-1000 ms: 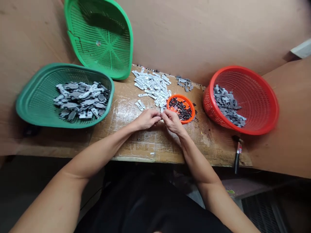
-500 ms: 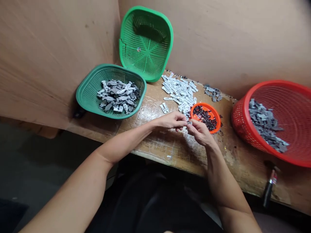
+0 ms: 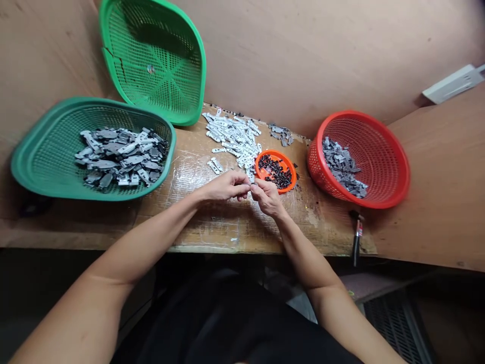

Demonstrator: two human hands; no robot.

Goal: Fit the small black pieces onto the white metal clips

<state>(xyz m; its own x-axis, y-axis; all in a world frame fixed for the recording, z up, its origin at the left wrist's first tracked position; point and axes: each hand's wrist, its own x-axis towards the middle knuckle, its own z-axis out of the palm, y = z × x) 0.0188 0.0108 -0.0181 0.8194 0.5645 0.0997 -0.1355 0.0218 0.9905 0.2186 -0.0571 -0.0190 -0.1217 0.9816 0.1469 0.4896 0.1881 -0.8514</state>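
Note:
My left hand [image 3: 230,186] and my right hand [image 3: 267,196] meet fingertip to fingertip over the table, both pinched closed. Between them is a small grey part, mostly covered by the fingers, so its exact shape cannot be made out. Just beyond the hands lies a heap of flat light-grey slotted pieces [image 3: 234,135]. An orange dish [image 3: 291,185] beside my right hand holds many tiny dark parts [image 3: 276,171].
At left a dark green basket [image 3: 45,151] holds grey and black assembled pieces [image 3: 123,154]; a bright green basket [image 3: 170,76] leans behind it. A red basket [image 3: 390,177] with dark-grey pieces [image 3: 343,167] stands right, near a hammer [image 3: 356,240]. Loose grey pieces [image 3: 281,134] lie by the wall.
The view has swung to the right, so everything appears further left and a white wall fitting shows at right. Both hands stay pinched together at the small part.

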